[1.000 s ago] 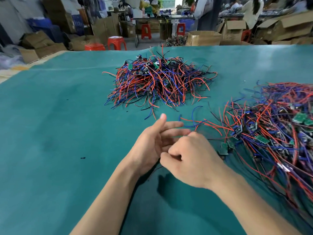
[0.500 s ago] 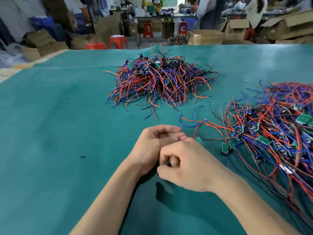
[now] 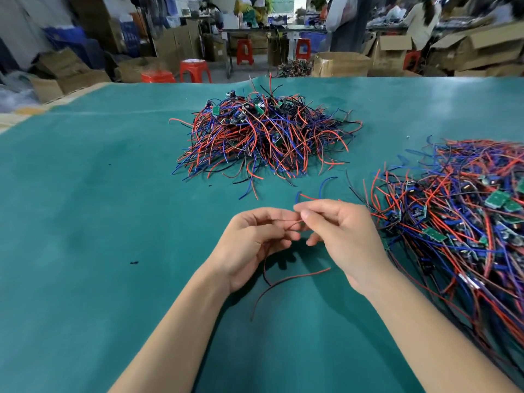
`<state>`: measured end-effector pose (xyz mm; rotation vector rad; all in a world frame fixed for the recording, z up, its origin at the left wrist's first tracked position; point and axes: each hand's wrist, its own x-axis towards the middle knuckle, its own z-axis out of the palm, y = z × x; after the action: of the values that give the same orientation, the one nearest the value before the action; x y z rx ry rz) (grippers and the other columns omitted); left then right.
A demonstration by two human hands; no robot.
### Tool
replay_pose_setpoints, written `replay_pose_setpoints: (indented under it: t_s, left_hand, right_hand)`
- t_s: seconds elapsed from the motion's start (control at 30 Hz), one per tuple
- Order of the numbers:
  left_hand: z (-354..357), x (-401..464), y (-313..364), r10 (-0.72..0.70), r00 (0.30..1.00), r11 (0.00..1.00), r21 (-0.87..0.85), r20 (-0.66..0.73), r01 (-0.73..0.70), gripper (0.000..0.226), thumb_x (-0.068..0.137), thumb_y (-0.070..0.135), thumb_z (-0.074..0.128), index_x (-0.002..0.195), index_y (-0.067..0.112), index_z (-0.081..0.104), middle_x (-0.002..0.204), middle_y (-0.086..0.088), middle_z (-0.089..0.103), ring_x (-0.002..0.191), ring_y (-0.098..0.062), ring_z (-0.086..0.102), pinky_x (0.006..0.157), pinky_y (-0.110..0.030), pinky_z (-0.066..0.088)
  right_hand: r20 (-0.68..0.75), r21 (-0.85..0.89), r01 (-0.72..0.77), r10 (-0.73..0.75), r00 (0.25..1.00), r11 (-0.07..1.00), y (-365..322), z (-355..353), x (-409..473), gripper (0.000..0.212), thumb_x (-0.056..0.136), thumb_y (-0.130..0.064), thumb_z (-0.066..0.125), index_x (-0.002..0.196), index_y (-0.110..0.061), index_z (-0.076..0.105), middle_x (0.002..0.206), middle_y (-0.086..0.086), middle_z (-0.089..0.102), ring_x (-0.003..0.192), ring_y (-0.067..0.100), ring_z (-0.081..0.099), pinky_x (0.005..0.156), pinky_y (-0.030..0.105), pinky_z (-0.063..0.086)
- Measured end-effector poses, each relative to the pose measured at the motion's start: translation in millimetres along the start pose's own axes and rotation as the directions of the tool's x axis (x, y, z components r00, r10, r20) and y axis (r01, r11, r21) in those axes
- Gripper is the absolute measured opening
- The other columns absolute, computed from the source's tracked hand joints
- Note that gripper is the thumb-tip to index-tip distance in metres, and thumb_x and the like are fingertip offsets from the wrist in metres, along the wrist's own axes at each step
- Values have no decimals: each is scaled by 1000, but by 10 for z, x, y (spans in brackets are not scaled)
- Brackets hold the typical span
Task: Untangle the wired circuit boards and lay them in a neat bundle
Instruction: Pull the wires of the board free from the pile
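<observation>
Both hands hover over the teal table (image 3: 85, 222) near its middle. My left hand (image 3: 252, 245) and my right hand (image 3: 343, 239) pinch the same wired piece, a thin red wire (image 3: 292, 224) running between their fingertips. Red and black wire ends (image 3: 283, 280) hang below the hands and trail on the table. Whether a board sits inside either hand is hidden. A tangled pile of red, blue and black wires with small green boards (image 3: 465, 219) lies to the right. A second heap of wired boards (image 3: 263, 137) rests further back.
Past the table's far edge stand cardboard boxes (image 3: 340, 63), red stools (image 3: 195, 70) and people at another workbench. A small dark scrap (image 3: 133, 262) lies on the cloth to the left of my hands.
My hands have risen and drawn slightly apart. The right hand has opened from a fist into a fingertip pinch, and a red wire now stretches between the hands with loose ends hanging below.
</observation>
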<state>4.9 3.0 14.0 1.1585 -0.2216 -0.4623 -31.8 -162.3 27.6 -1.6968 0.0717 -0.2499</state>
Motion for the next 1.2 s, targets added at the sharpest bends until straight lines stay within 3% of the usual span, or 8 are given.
replay_pose_setpoints:
  t_s: [0.17,0.37,0.43,0.57,0.63,0.8,0.97,1.2]
  left_hand:
    - [40,-27,-4,8,999,994,108,49,-13,29,79,-7,54,104,-4,67,84,-13,67,63,-17,63,58,-20,50]
    - [60,-31,13,8,1000,987,160,12,-10,37,70,1,54,105,3,68,76,-9,61,56,-17,56,50,-20,43]
    - [59,-31,9,2,1000,982,190,17,-6,39,68,1,53,104,3,68,75,-8,60,55,-17,55,50,-21,44]
    - [61,-30,-11,13,999,976,216,48,-23,21,83,2,58,99,1,71,73,-7,59,58,-19,56,53,-22,45]
    - [60,-33,-27,55,998,971,231,31,-60,11,95,8,61,91,4,71,71,-7,58,58,-17,56,53,-21,44]
    - [52,-19,-49,126,992,945,307,-26,-112,19,94,15,65,79,7,71,64,-4,56,51,-12,50,48,-18,38]
    - [76,-23,-59,120,992,921,377,-45,-94,21,93,14,67,77,1,71,58,-5,54,45,-13,46,43,-18,34]
    - [81,-33,-46,73,997,922,383,-31,-55,18,95,11,62,88,0,73,56,0,52,40,-11,47,38,-17,33]
  right_hand:
    - [-103,176,-36,54,993,984,-1,-8,3,10,87,0,76,87,-11,77,77,9,75,65,16,68,59,21,53]
    - [13,498,-117,128,992,859,-54,-54,39,20,89,8,68,106,-2,72,101,19,75,88,21,74,80,21,58]
    - [28,449,-116,116,993,886,-59,-60,38,21,92,5,66,109,-5,72,104,15,78,89,20,74,76,20,58]
    - [-4,114,-19,19,1000,993,-28,-59,21,14,89,-8,76,99,-18,76,91,0,80,83,10,74,60,13,48]
    - [16,103,-10,9,1000,995,-7,-36,12,14,88,-8,77,95,-19,77,88,2,80,79,11,74,59,14,49]
    - [64,85,11,-17,998,996,-1,-6,-4,16,89,-2,74,87,-17,78,78,6,77,63,13,64,56,22,52]
    - [34,-163,128,-124,992,978,-35,-56,6,23,90,-6,72,83,-26,81,74,-4,76,58,8,66,53,20,54]
    - [-89,-58,102,-107,990,993,-1,-26,13,32,89,-5,73,72,-33,80,75,-3,77,62,11,70,55,20,54]
